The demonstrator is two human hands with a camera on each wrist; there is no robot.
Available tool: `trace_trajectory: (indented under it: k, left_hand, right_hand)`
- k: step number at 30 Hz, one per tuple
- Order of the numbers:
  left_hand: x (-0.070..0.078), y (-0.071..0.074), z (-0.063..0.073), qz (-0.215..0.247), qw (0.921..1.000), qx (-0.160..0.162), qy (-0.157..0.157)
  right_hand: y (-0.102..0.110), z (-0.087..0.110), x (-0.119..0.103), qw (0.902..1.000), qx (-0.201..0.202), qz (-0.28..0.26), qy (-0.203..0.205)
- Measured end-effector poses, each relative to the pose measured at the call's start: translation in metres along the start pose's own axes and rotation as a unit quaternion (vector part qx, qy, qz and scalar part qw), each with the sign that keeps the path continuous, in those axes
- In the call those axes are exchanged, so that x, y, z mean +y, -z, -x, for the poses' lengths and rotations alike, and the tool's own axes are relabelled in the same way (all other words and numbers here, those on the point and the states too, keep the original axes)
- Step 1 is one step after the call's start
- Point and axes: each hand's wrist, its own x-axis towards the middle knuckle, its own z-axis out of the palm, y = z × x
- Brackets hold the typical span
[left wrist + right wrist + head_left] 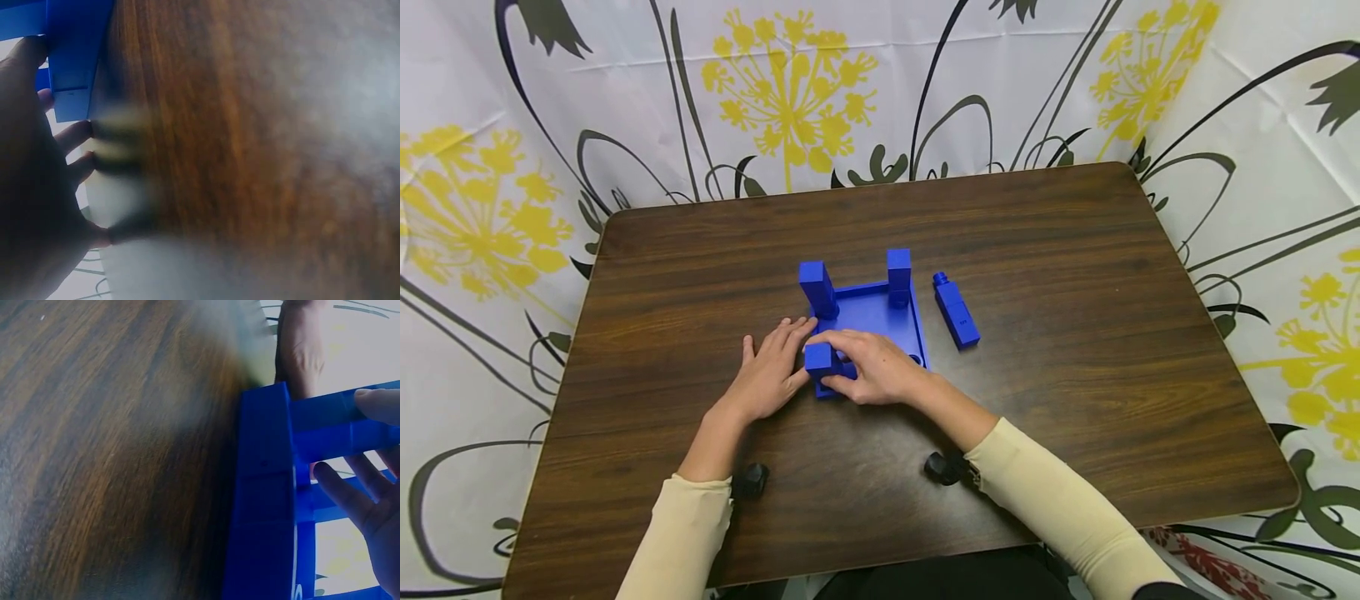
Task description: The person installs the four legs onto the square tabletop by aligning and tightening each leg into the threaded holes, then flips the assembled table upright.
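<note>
A shallow blue square tray with raised rims [867,312] lies on the table. Blue square posts stand upright at its far left corner [816,285] and far right corner [898,271]. My right hand [880,367] grips a third blue post [818,358] between thumb and fingers at the near left corner; in the right wrist view this post [328,422] rises from the tray. Beside the tray's left edge, my left hand [769,375] rests with its fingers stretched out and its thumb at the near left corner. In the left wrist view the thumb [28,53] touches the blue part.
Another blue post [957,312] with a round threaded end lies right of the tray. A small ring-shaped socket [915,359] shows at the tray's near right corner. The brown wooden table [1075,333] meets a flower-patterned curtain [865,83] at its back edge.
</note>
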Motion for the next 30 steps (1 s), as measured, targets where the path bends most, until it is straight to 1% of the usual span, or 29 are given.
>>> trace_trajectory:
  k: [3,7,9,11,13,15,17,19,22,24,25,27,30]
  left_hand:
    - [-0.001,0.000,-0.001,0.003,1.0000,-0.002,-0.002]
    - [0.000,0.001,-0.001,0.006,1.0000,-0.002,-0.004]
    - [0.000,0.001,0.000,0.006,1.0000,0.000,-0.005]
    - [0.000,0.001,0.000,0.009,0.9999,0.003,-0.007]
    - [0.000,0.000,0.000,0.008,0.9999,0.006,-0.008]
    - [0.001,0.000,0.000,0.008,0.9999,0.008,-0.010]
    - [0.001,0.000,0.000,0.007,0.9999,0.009,-0.012]
    - [0.001,0.000,0.000,0.005,0.9998,0.009,-0.014]
    - [0.001,-0.001,0.000,0.006,0.9998,0.010,-0.016]
    - [0.001,-0.001,0.000,0.006,0.9998,0.009,-0.015]
    - [0.001,-0.001,0.000,0.007,0.9998,0.008,-0.015]
    - [0.000,-0.001,0.001,0.006,0.9999,0.007,-0.013]
    - [0.000,-0.002,0.001,0.006,0.9999,0.008,-0.014]
  right_hand:
    - [0.002,0.000,-0.001,0.9999,-0.010,0.004,-0.009]
    - [0.008,0.001,-0.002,0.9988,-0.038,0.007,-0.030]
    - [0.013,0.003,-0.002,0.9977,-0.053,0.001,-0.042]
    - [0.020,0.007,0.000,0.9970,-0.057,-0.013,-0.050]
    - [0.028,0.011,0.002,0.9968,-0.048,-0.033,-0.056]
    - [0.038,0.018,0.004,0.9962,-0.026,-0.056,-0.061]
    - [0.050,0.025,0.007,0.9951,0.003,-0.071,-0.070]
    - [0.064,0.034,0.012,0.9921,0.042,-0.085,-0.083]
    - [0.084,0.049,0.024,0.9840,0.108,-0.085,-0.113]
    - [0.095,0.058,0.032,0.9747,0.150,-0.078,-0.146]
    - [0.099,0.062,0.036,0.9692,0.168,-0.063,-0.169]
    - [0.104,0.070,0.044,0.9564,0.190,-0.029,-0.220]
    - [0.105,0.079,0.055,0.9332,0.194,0.019,-0.302]
